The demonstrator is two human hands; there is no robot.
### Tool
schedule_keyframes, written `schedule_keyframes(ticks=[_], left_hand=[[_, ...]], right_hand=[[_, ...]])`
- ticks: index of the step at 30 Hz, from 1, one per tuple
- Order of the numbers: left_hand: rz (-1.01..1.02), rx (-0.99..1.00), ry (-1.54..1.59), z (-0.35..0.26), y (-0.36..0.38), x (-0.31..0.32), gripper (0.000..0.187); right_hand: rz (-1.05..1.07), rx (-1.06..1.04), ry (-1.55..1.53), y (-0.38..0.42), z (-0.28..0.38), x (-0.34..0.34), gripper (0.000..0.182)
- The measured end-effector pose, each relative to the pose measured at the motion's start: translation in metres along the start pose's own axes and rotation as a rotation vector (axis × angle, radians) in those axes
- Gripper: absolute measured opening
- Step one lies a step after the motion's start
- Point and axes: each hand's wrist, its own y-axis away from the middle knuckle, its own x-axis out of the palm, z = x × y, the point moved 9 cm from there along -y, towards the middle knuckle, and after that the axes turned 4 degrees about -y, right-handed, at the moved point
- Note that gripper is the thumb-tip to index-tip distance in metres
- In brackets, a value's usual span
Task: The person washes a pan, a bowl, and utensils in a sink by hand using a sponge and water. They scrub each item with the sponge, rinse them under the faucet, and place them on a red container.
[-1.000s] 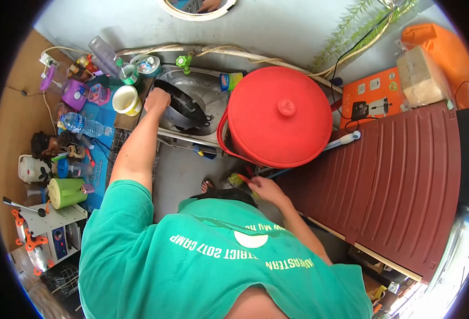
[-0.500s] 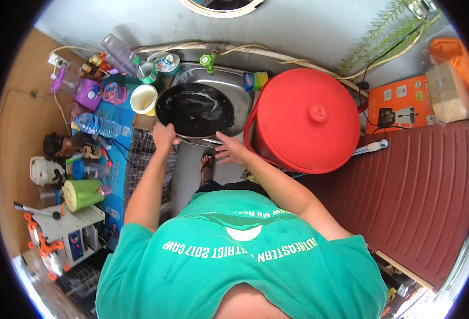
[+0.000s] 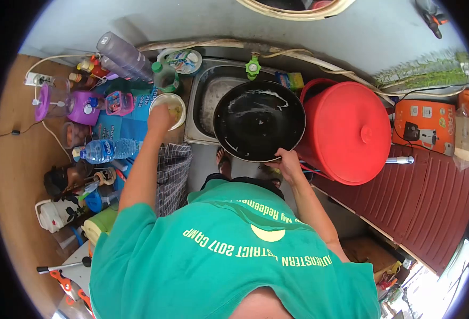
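A black pan [image 3: 255, 125] with white suds streaked over its inside hangs tilted over the right part of the steel sink [image 3: 205, 85]. My right hand [image 3: 289, 164] is closed on the pan's near right rim, thumb on top. To the left, my left hand [image 3: 161, 118] reaches down into a white tub [image 3: 177, 103] beside the sink. Its fingers are hidden inside the tub, where some yellowish stuff shows. A green tap [image 3: 253, 66] stands behind the pan.
A large red lidded bucket [image 3: 346, 133] stands right of the pan, close to it. A green-capped bottle [image 3: 165, 77], a water bottle [image 3: 106, 151] and a purple blender [image 3: 82, 108] crowd the left side. A yellow-blue packet [image 3: 290, 81] lies behind the pan.
My left hand has left the pan's rim and moved into the white tub. My right hand has taken hold of the rim, and the pan has shifted right in the sink. The view has turned left.
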Motion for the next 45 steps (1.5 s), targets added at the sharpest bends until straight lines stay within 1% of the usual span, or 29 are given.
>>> schedule_keyframes(ticks=[1,2,4,5,7,11,14,16,17,19,20,22,23,24,25,26,27,28,29,30,32,33,34,36,39,40,42,44,45], left_hand=[[0.161,0.016,-0.102,0.014,-0.017,0.034,0.022],[0.168,0.027,-0.097,0.02,-0.029,0.052,0.022],[0.53,-0.048,-0.24,0.036,-0.034,0.109,0.025],[0.533,-0.037,-0.236,0.038,-0.033,0.12,0.025],[0.314,-0.007,-0.037,0.036,-0.036,0.111,0.023],[0.327,0.032,-0.105,0.044,-0.036,0.105,0.021],[0.31,0.107,-0.225,0.037,-0.033,0.068,0.02],[0.208,0.142,-0.116,0.027,-0.033,0.035,0.022],[0.204,0.152,-0.118,0.02,-0.033,0.02,0.022],[0.14,0.038,-0.005,-0.003,-0.031,-0.025,0.027],[0.142,0.061,0.001,-0.027,-0.025,-0.04,0.027],[0.049,0.059,0.27,-0.077,-0.006,-0.067,0.037],[0.085,0.121,0.321,-0.105,0.002,-0.056,0.044],[0.12,0.182,0.37,-0.133,0.011,-0.041,0.05],[0.382,0.131,0.351,-0.159,0.023,-0.009,0.054],[0.498,0.203,0.386,-0.18,0.035,0.042,0.055],[0.484,0.449,0.415,-0.213,0.055,0.067,0.053],[0.721,0.498,0.523,-0.238,0.078,0.114,0.047],[0.712,0.64,0.574,-0.274,0.098,0.104,0.039],[0.647,0.603,0.653,-0.296,0.098,0.093,0.031],[0.357,0.7,0.779,-0.325,0.07,0.087,0.024],[0.271,0.652,0.734,-0.327,0.05,0.087,0.019],[0.187,0.6,0.686,-0.322,0.029,0.086,0.014],[0.132,0.308,0.727,-0.285,-0.018,0.107,0.013],[0.189,0.224,0.653,-0.305,0.001,0.109,0.011],[0.112,0.414,0.705,-0.322,0.016,0.101,0.015],[0.124,0.429,0.715,-0.321,0.006,0.113,0.019],[0.096,0.098,0.759,-0.288,-0.027,0.132,0.024],[0.169,-0.017,0.716,-0.288,-0.028,0.141,0.023]], right_hand=[[-0.016,-0.002,-0.009,0.005,0.002,0.002,0.03],[-0.029,-0.002,-0.013,0.005,0.0,0.002,0.03],[-0.022,0.056,-0.087,0.004,-0.009,0.002,0.031],[-0.034,0.052,-0.09,0.006,-0.012,0.002,0.031],[-0.044,0.073,-0.084,0.008,-0.018,0.007,0.033],[-0.069,0.097,-0.143,0.011,-0.03,0.011,0.033],[-0.053,0.171,-0.113,0.01,-0.043,0.011,0.032],[-0.037,0.141,-0.14,0.003,-0.047,0.011,0.033],[-0.038,0.133,-0.148,-0.001,-0.049,0.011,0.033],[-0.059,0.099,-0.084,-0.005,-0.049,0.008,0.034],[-0.075,0.087,-0.096,-0.003,-0.047,0.01,0.034],[-0.088,0.034,-0.054,0.008,-0.031,0.023,0.032],[-0.12,0.099,0.001,0.021,-0.02,0.031,0.034],[-0.128,0.089,-0.004,0.014,-0.024,0.027,0.034],[-0.113,0.057,-0.021,0.002,-0.03,0.023,0.035],[-0.097,0.026,-0.036,-0.006,-0.033,0.021,0.037],[-0.102,0.018,-0.039,-0.006,-0.031,0.021,0.037],[-0.056,0.032,-0.053,-0.004,-0.027,0.027,0.038],[-0.013,0.046,-0.066,-0.001,-0.024,0.031,0.039],[-0.027,0.038,-0.067,0.002,-0.019,0.03,0.039],[-0.056,0.013,-0.005,0.013,-0.01,0.032,0.039],[-0.152,0.052,0.045,0.032,0.003,0.036,0.041],[-0.166,0.055,0.047,0.03,0.0,0.032,0.041],[-0.072,-0.016,-0.048,0.021,0.001,0.033,0.047],[-0.168,-0.037,0.044,0.01,0.0,0.032,0.05],[-0.223,-0.039,0.105,0.01,0.002,0.029,0.049],[-0.226,-0.077,0.07,0.005,0.001,0.02,0.046],[-0.204,-0.17,0.192,-0.013,-0.006,0.002,0.045],[-0.214,-0.163,0.184,-0.014,-0.007,0.0,0.045]])
